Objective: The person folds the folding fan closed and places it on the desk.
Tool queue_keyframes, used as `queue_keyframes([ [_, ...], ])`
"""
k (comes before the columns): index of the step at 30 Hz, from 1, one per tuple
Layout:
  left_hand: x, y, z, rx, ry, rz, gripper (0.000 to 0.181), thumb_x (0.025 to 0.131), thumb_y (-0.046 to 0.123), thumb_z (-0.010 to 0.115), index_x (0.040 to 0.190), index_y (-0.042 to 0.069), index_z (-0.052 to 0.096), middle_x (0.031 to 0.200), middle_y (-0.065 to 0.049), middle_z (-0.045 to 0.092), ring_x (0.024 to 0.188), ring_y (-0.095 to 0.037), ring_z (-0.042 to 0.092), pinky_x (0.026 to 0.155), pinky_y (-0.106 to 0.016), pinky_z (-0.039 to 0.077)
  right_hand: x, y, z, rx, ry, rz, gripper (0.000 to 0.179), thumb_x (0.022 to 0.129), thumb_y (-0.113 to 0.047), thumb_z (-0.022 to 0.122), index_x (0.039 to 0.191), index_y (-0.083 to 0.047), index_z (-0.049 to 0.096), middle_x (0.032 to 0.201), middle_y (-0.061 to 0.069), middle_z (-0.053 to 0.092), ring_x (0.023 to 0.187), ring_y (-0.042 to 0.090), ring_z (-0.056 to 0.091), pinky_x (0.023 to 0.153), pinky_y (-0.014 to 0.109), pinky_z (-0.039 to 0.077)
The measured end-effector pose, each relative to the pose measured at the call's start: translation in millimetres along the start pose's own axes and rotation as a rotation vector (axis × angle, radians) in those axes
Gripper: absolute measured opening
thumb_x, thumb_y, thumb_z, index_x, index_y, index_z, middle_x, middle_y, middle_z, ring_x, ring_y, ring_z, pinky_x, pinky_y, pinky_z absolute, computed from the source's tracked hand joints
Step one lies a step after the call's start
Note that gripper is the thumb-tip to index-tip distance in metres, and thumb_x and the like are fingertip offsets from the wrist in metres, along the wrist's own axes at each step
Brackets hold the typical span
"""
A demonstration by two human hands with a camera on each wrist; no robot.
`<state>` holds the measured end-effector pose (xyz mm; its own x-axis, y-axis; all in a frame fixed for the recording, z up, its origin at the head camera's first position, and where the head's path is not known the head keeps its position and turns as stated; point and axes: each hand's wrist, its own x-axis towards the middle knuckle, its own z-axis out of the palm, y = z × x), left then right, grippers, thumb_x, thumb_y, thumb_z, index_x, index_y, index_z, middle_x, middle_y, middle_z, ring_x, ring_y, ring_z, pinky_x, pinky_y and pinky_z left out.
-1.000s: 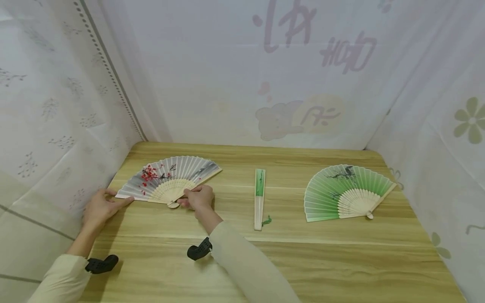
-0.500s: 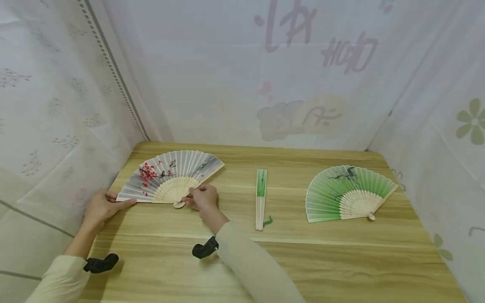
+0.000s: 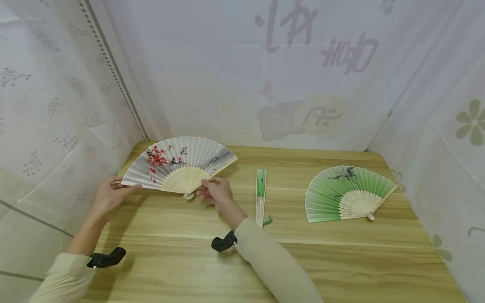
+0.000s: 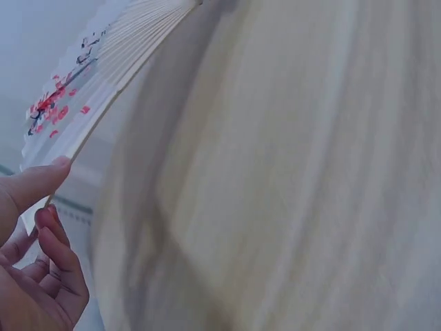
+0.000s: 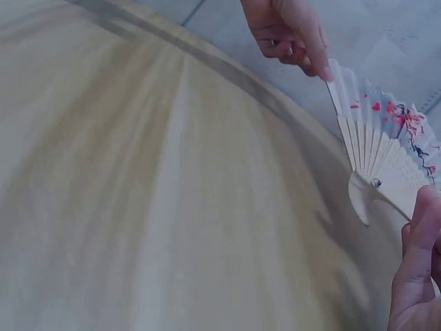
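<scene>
A spread folding fan [image 3: 185, 162], grey-white with red blossoms and small birds, is held up over the left part of the table in the head view. My left hand [image 3: 108, 195] pinches its left outer end, thumb on top and fingers beneath, as the left wrist view shows on the fan's edge [image 4: 103, 103]. My right hand [image 3: 219, 193] grips the right guard stick close to the pivot. In the right wrist view the pivot end of the fan [image 5: 368, 181] shows, with the right thumb [image 5: 420, 227] along the guard.
A folded green fan [image 3: 260, 195] with a green tassel [image 3: 268, 221] lies mid-table, near the right forearm. Farther right, a spread green fan [image 3: 346, 195] lies flat on the wooden table [image 3: 341, 269]. Printed cloth [image 3: 212, 75] hangs along the back and sides.
The blossom fan has risen off the table and shifted right and toward the back, carried by both hands. The two green fans stay put.
</scene>
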<state>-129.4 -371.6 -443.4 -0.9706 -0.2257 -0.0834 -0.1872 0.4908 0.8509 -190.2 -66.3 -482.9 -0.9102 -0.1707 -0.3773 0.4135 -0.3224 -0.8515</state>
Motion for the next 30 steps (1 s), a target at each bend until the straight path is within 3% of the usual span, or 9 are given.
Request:
queue_keyframes([
  [6,3.2,23.2,10.0,-0.035,0.027,0.045,0.055,0.095,0.029,0.075,0.132,-0.005,0.054,0.097,0.01,0.062,0.086,-0.008,0.053,0.065,-0.024,0.047,-1.9,-31,-28,-0.013,-0.058,-0.039,0.013,0.096,-0.012,0.073,0.092,-0.001,0.067,0.098,0.021,0.072,0.059,0.013,0.068,0.051,0.021,0.055],
  [12,8.1,46.4,29.3,-0.165,0.012,0.113,0.042,0.095,0.019,0.076,0.126,-0.003,0.058,0.096,0.011,0.065,0.078,-0.008,0.055,0.059,-0.021,0.047,-6.3,-55,-61,-0.024,-0.111,-0.092,0.012,0.096,-0.013,0.073,0.095,-0.002,0.068,0.098,0.019,0.073,0.064,0.014,0.069,0.056,0.023,0.057],
  [17,15.7,58.5,51.3,-0.192,0.008,0.139,0.043,0.094,0.018,0.076,0.125,-0.007,0.058,0.093,0.013,0.065,0.077,-0.006,0.057,0.059,-0.021,0.047,-11.0,-70,-90,-0.045,-0.146,-0.169,0.014,0.097,-0.016,0.073,0.096,-0.002,0.069,0.101,0.021,0.072,0.066,0.014,0.069,0.058,0.023,0.057],
  [23,22.2,77.0,79.7,-0.231,-0.023,0.156,0.046,0.095,0.023,0.077,0.125,-0.006,0.058,0.096,0.006,0.065,0.08,-0.009,0.056,0.061,-0.021,0.046,-15.6,-81,-122,-0.099,-0.106,-0.246,0.021,0.097,-0.019,0.073,0.098,0.001,0.069,0.104,0.023,0.07,0.066,0.014,0.067,0.057,0.022,0.056],
  [30,29.1,95.5,116.7,-0.312,-0.044,0.19,0.047,0.093,0.02,0.078,0.128,-0.005,0.059,0.103,-0.004,0.065,0.083,-0.012,0.057,0.063,-0.022,0.046,-19.1,-86,-157,-0.09,-0.053,-0.302,0.027,0.096,-0.021,0.074,0.098,0.004,0.066,0.104,0.025,0.069,0.066,0.015,0.067,0.057,0.023,0.056],
])
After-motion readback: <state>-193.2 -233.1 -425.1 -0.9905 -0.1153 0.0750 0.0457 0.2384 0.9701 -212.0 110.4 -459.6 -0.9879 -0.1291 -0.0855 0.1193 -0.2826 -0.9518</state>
